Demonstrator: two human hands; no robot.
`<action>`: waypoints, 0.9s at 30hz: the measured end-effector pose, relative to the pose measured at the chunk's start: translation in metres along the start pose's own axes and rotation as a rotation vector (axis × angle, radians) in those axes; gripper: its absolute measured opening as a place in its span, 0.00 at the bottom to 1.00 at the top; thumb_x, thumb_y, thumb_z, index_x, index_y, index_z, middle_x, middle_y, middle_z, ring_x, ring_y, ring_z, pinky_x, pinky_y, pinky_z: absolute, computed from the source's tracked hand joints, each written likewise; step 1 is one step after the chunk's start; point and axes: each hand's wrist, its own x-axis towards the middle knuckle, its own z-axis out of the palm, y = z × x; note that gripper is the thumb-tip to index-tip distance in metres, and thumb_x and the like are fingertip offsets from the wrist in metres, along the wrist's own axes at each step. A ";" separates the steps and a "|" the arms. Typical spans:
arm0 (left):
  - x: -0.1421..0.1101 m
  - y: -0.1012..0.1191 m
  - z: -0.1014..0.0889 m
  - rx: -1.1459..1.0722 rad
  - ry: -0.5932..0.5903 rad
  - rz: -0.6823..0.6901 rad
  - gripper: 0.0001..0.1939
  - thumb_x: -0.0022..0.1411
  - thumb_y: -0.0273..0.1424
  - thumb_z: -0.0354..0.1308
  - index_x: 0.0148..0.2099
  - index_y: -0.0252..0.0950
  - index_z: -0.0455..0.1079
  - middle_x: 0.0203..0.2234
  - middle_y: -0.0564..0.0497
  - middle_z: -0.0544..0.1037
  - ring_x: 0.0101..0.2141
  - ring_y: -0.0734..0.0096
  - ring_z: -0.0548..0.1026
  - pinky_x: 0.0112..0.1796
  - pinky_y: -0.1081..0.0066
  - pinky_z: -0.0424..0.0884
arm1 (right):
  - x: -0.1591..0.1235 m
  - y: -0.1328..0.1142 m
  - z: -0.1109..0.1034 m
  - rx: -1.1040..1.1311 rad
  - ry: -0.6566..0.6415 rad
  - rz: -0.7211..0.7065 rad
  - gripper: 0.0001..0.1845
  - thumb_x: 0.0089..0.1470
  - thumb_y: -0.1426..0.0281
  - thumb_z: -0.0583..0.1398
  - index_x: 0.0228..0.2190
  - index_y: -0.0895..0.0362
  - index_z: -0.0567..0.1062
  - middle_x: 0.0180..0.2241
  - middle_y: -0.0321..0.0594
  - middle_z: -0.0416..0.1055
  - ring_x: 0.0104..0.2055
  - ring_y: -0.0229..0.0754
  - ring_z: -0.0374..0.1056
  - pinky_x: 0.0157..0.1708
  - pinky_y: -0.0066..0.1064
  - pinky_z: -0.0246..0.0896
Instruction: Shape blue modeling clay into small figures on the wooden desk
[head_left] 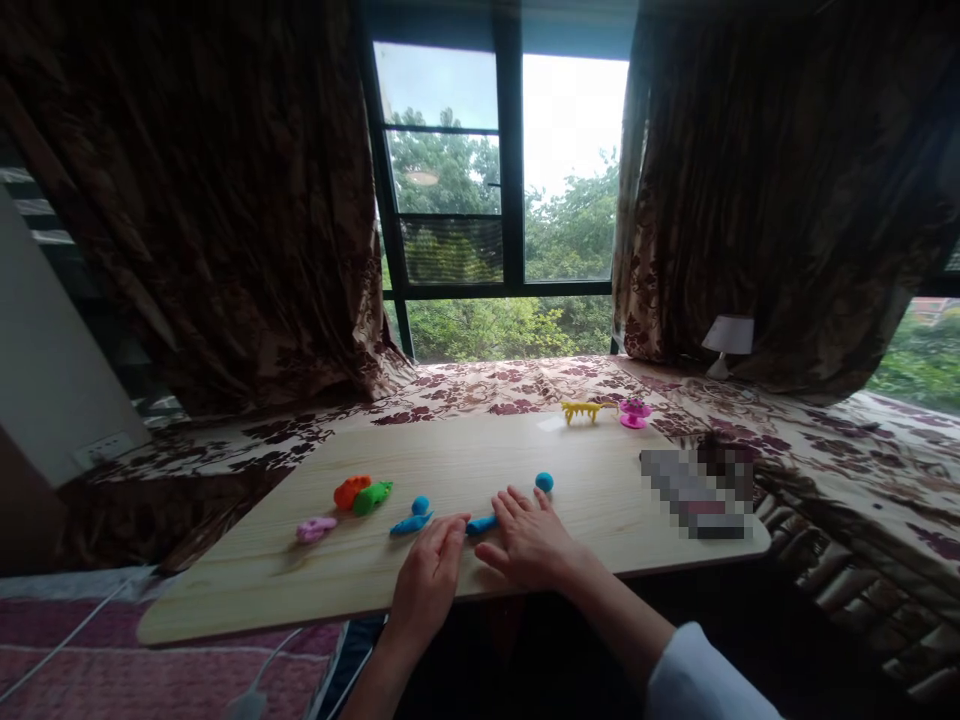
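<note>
A short roll of blue modelling clay (pixel 481 525) lies on the light wooden board between my two hands. My right hand (pixel 529 535) is flat and open, its fingers spread over the right end of the roll. My left hand (pixel 433 562) rests at the roll's left end, fingers stretched out and close together; whether it touches the roll cannot be made out. Just beyond my right fingertips sits a blue clay ball (pixel 544 483). Left of my left hand are another blue ball (pixel 421 505) and a pointed blue piece (pixel 411 524).
Orange (pixel 351 491), green (pixel 373 497) and pink clay lumps (pixel 316 529) lie on the board's (pixel 247 570) left side. At its far edge stand a yellow animal figure (pixel 581 411) and a pink stand-like object (pixel 635 413). A pixelated item (pixel 697 495) covers the right end.
</note>
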 end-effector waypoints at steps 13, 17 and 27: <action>0.000 -0.001 0.004 0.126 0.024 0.082 0.13 0.60 0.34 0.48 0.42 0.39 0.72 0.41 0.48 0.76 0.45 0.64 0.71 0.49 0.62 0.65 | -0.008 -0.001 0.003 -0.032 0.060 -0.019 0.39 0.57 0.49 0.44 0.59 0.65 0.54 0.61 0.53 0.49 0.64 0.53 0.40 0.60 0.50 0.27; -0.001 -0.001 0.004 0.161 0.010 0.128 0.11 0.58 0.32 0.51 0.40 0.39 0.72 0.38 0.48 0.77 0.43 0.63 0.72 0.47 0.62 0.66 | -0.016 0.000 0.002 -0.028 0.071 -0.052 0.35 0.58 0.52 0.45 0.59 0.62 0.55 0.60 0.50 0.51 0.63 0.50 0.42 0.60 0.48 0.26; -0.004 0.001 0.003 0.144 -0.007 0.104 0.08 0.54 0.30 0.54 0.37 0.39 0.71 0.33 0.49 0.76 0.37 0.63 0.73 0.43 0.60 0.68 | -0.030 0.001 -0.014 0.026 0.040 -0.098 0.26 0.62 0.62 0.42 0.59 0.57 0.55 0.62 0.44 0.49 0.63 0.44 0.43 0.60 0.44 0.33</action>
